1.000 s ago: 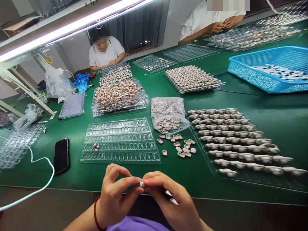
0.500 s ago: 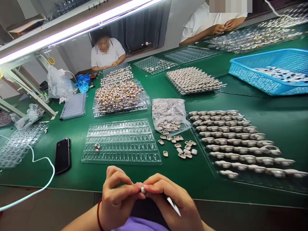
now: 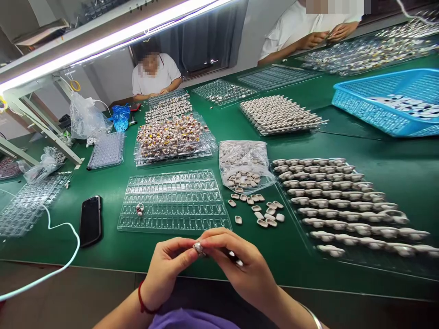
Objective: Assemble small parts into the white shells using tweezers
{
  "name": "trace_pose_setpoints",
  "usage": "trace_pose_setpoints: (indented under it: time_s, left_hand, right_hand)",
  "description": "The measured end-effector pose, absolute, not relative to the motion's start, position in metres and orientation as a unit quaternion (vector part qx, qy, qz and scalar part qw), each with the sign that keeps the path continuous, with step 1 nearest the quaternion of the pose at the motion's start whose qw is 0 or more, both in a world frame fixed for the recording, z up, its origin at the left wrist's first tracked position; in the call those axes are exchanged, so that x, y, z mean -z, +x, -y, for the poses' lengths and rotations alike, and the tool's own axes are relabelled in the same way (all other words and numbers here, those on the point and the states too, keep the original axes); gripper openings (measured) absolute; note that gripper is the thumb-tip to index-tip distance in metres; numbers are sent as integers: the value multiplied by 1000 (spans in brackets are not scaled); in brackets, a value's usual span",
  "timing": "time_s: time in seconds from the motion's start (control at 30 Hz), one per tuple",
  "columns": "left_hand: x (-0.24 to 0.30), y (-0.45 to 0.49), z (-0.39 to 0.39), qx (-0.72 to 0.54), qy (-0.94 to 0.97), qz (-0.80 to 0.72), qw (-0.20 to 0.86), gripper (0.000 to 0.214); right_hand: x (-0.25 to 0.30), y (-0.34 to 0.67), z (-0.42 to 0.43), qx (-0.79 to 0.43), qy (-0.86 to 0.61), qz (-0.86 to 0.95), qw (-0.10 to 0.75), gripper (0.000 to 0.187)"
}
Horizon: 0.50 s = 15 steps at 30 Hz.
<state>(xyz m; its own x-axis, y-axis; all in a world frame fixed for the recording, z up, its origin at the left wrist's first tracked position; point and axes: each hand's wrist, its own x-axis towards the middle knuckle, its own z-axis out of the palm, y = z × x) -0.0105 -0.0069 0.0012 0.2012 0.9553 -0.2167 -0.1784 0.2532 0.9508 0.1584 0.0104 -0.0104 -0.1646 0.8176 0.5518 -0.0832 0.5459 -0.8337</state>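
Observation:
My left hand (image 3: 171,262) and my right hand (image 3: 236,256) meet over the front edge of the table, fingertips pinched on a small, shiny silvery piece (image 3: 198,248). Fingers cover much of it, so its exact kind is unclear. Something white and glossy (image 3: 236,258) shows in the right palm, mostly hidden. Just beyond the hands lies a clear plastic tray (image 3: 171,197) with rows of slots; one small white-and-brown item (image 3: 139,209) sits in it. To its right, several beige rounded caps (image 3: 257,214) lie loose before a plastic bag (image 3: 243,157) of similar caps.
At right, a tray holds rows of beige ring-like pieces (image 3: 346,212). A phone (image 3: 91,221) and white cable (image 3: 65,265) lie left. Behind are a stack of filled trays (image 3: 171,137) and a blue basket (image 3: 384,123). Two people sit across the green table (image 3: 295,146).
Both my hands have moved up and away from me with the silvery piece. My right fingers now arch over its top, and the piece appears turned.

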Motion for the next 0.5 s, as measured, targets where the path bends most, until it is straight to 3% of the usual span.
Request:
trace_pose_setpoints:
  time_s: [0.5]
  left_hand:
    - [4,-13,10,-463,532,-532,469,13]
  right_hand:
    - [23,159,5,-214,-357,740,529,6]
